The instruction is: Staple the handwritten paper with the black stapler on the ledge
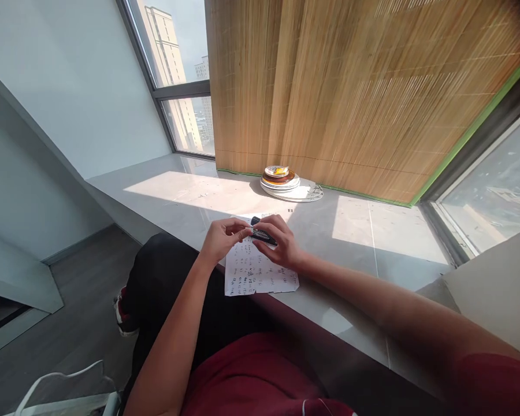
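left hand (218, 238) pinches the dark object's (265, 236) end; right hand's (286, 245) curled fingers should grip it steadily.

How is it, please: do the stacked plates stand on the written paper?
No, the stacked plates stand near the blind, apart from the paper.

Ahead of the hands, the sill (173, 190) looks smooth and glossy, like polished stone, and the plates (281, 184) look glazed. Beneath them lies thin matt paper (260, 274). The blind (329, 86) beyond looks like rough wood slats.
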The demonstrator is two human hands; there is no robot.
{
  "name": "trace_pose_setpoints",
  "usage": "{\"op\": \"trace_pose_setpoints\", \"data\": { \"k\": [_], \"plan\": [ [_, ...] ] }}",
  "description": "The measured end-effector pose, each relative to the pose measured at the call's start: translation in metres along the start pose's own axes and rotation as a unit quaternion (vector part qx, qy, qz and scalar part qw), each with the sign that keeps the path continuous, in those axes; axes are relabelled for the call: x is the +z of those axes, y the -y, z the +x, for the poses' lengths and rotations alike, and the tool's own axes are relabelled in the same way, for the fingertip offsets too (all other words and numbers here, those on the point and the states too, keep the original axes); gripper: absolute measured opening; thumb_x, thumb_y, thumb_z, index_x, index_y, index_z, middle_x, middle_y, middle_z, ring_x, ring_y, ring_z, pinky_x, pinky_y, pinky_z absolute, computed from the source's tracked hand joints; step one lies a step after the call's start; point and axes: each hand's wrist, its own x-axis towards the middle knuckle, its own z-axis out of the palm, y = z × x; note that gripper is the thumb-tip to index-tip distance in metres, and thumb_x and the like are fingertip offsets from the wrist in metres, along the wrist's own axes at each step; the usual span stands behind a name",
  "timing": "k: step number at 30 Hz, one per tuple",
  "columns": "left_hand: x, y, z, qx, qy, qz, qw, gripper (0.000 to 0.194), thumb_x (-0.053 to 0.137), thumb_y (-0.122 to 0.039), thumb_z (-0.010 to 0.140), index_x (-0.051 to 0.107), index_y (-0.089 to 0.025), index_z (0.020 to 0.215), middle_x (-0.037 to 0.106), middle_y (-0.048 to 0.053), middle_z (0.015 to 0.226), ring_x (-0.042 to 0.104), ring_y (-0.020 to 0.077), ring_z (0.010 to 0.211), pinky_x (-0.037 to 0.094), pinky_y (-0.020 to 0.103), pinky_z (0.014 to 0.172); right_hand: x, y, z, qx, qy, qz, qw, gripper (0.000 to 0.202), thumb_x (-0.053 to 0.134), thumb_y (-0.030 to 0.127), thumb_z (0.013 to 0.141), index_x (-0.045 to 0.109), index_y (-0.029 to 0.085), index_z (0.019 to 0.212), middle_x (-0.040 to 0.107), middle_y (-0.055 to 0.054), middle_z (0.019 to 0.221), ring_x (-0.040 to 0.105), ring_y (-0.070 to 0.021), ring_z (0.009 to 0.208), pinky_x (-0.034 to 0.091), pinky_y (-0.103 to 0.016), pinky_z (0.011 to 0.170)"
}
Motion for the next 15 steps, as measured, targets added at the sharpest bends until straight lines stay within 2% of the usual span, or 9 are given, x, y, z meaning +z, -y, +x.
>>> {"op": "trace_pose_setpoints", "data": {
  "k": [2,5,11,13,15],
  "plan": [
    [0.013,-0.010,-0.003,-0.003,0.001,-0.020,1.000,0.038,0.089,-0.056,0.082,0.084,-0.022,0.097,0.080,0.008,0.086,0.070,0.0212,0.076,0.052,0.030,0.064,0.004,0.013,-0.001,-0.007,-0.012,0.019,1.000,0.027,0.072,0.032,0.101,0.067,0.028,0.127,0.071,-0.009,0.112,0.066,-0.0256,0.102,0.058,-0.044,0.088],
    [0.028,-0.013,-0.005,-0.016,-0.013,-0.041,0.999,0.044,0.089,-0.060,0.080,0.085,-0.020,0.097,0.078,0.007,0.081,0.066,0.0193,0.070,0.048,0.029,0.059,0.005,0.011,-0.003,-0.003,-0.053,0.020,0.998,0.018,0.072,0.028,0.102,0.072,0.027,0.119,0.071,-0.007,0.104,0.067,-0.0232,0.095,0.060,-0.041,0.082],
    [0.033,-0.006,-0.006,-0.039,-0.021,-0.064,0.997,0.043,0.090,-0.058,0.080,0.083,-0.019,0.096,0.073,0.006,0.077,0.059,0.0161,0.066,0.042,0.026,0.054,0.001,0.000,-0.001,-0.031,-0.075,0.028,0.996,0.013,0.070,0.019,0.102,0.077,0.026,0.110,0.073,-0.005,0.095,0.068,-0.0201,0.086,0.060,-0.037,0.075],
    [0.034,-0.009,-0.007,-0.045,-0.046,-0.088,0.994,0.044,0.084,-0.060,0.086,0.080,-0.019,0.102,0.073,0.006,0.080,0.061,0.0168,0.069,0.045,0.026,0.055,-0.002,0.007,0.004,-0.020,-0.092,0.036,0.995,0.012,0.070,0.018,0.102,0.078,0.026,0.104,0.073,-0.004,0.092,0.068,-0.0193,0.084,0.059,-0.036,0.073],
    [0.038,-0.015,-0.010,-0.052,-0.096,-0.116,0.987,0.042,0.075,-0.060,0.094,0.076,-0.020,0.105,0.069,0.005,0.077,0.059,0.0158,0.065,0.045,0.025,0.053,-0.005,0.020,0.009,0.012,-0.120,0.047,0.992,0.011,0.070,0.019,0.101,0.078,0.026,0.099,0.073,-0.004,0.090,0.069,-0.0189,0.084,0.059,-0.035,0.072]
  ]
}}
